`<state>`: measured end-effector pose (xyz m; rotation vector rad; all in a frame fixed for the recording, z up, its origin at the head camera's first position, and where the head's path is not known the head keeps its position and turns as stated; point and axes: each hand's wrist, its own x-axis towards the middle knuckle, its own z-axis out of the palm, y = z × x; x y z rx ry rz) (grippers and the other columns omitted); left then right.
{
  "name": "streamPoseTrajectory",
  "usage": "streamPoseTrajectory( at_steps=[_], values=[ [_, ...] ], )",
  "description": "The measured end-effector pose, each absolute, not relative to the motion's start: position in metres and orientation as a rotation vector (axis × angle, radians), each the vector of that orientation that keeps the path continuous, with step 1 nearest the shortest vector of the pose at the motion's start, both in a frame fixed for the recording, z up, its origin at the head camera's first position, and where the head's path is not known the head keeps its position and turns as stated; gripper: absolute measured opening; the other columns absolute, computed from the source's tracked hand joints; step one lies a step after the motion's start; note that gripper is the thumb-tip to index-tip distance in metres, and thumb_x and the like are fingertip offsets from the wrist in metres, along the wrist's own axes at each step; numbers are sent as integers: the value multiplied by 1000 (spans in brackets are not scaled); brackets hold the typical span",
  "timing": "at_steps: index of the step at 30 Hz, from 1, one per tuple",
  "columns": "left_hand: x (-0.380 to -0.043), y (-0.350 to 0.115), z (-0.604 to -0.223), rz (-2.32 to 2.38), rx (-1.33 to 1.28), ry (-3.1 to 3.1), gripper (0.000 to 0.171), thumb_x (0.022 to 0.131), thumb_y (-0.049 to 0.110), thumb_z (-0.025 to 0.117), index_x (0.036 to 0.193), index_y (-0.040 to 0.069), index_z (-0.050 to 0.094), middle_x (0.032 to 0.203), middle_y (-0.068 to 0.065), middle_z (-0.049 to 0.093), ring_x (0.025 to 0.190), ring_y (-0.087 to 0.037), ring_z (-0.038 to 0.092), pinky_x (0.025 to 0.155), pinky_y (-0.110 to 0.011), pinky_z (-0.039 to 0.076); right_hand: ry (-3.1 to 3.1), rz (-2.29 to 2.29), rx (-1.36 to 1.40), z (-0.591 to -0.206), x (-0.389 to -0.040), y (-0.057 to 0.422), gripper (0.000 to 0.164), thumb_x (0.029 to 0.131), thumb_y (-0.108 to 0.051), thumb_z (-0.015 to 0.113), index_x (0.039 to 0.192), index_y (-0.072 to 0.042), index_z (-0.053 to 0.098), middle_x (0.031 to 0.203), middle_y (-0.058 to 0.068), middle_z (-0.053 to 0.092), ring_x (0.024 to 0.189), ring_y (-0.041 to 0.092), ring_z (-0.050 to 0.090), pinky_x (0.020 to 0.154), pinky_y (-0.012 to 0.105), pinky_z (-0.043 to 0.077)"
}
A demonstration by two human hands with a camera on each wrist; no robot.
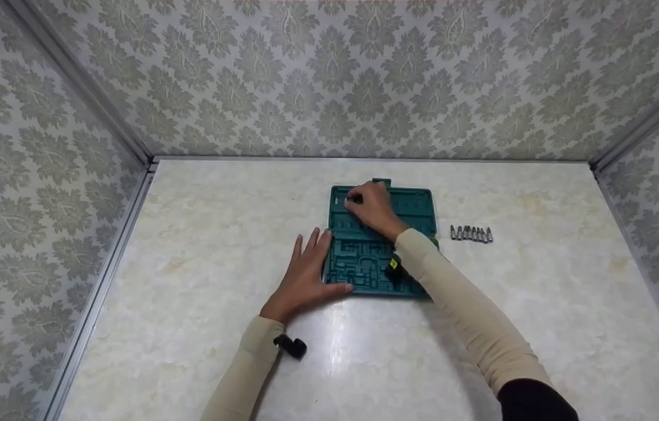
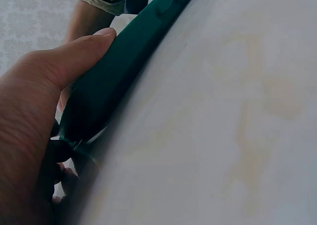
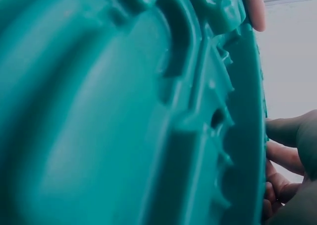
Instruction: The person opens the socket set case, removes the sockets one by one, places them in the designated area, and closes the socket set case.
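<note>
A green plastic case (image 1: pixel 364 266) lies open flat on the table, its moulded compartments facing up. My right hand (image 1: pixel 373 206) is over the far half, thumb and fingers curled together. They pinch a small dark piece, apparently a screwdriver bit, mostly hidden by the fingers. A small pale piece (image 1: pixel 337 200) sits in the far half, left of that hand. My left hand (image 1: pixel 304 275) rests along the case's left side with fingers straight and its thumb on the near edge. The left wrist view shows the thumb (image 2: pixel 86 54) against the case wall (image 2: pixel 119 71).
Right of the case, several metal screwdriver bits (image 1: pixel 472 234) lie in a row on the pale marbled table (image 1: pixel 235 204). A latch tab (image 1: pixel 382 181) sticks out at the case's far edge. Patterned walls (image 1: pixel 335 76) stand behind and at both sides.
</note>
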<state>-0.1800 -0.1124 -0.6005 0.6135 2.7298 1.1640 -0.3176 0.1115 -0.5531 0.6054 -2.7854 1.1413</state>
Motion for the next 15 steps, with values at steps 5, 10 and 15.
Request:
streamPoseTrajectory(
  at_steps=[5, 10, 15],
  values=[
    [-179, -112, -601, 1184, 604, 2721, 133, 82, 86, 74, 179, 20, 11, 186, -8, 7, 171, -28, -7, 136, -56, 0, -2821, 1081, 598, -554, -316, 112, 29, 106, -14, 74, 127, 5, 79, 122, 20, 78, 115, 38, 66, 111, 56, 40],
    [-179, -112, -601, 1175, 600, 2719, 132, 83, 86, 74, 179, 22, 11, 186, -8, 7, 171, -29, -9, 136, -57, 1, -2871, 1070, 514, -556, -313, 110, 37, 108, -18, 73, 138, 3, 75, 133, 21, 72, 123, 38, 59, 111, 57, 41],
    [-181, -113, -602, 1158, 616, 2738, 132, 83, 85, 75, 179, 21, 11, 185, -7, 9, 171, -26, -4, 137, -53, -3, -2880, 1137, 404, -558, -311, 106, 38, 109, -21, 72, 142, -3, 74, 133, 18, 71, 124, 36, 57, 111, 56, 41]
  ],
)
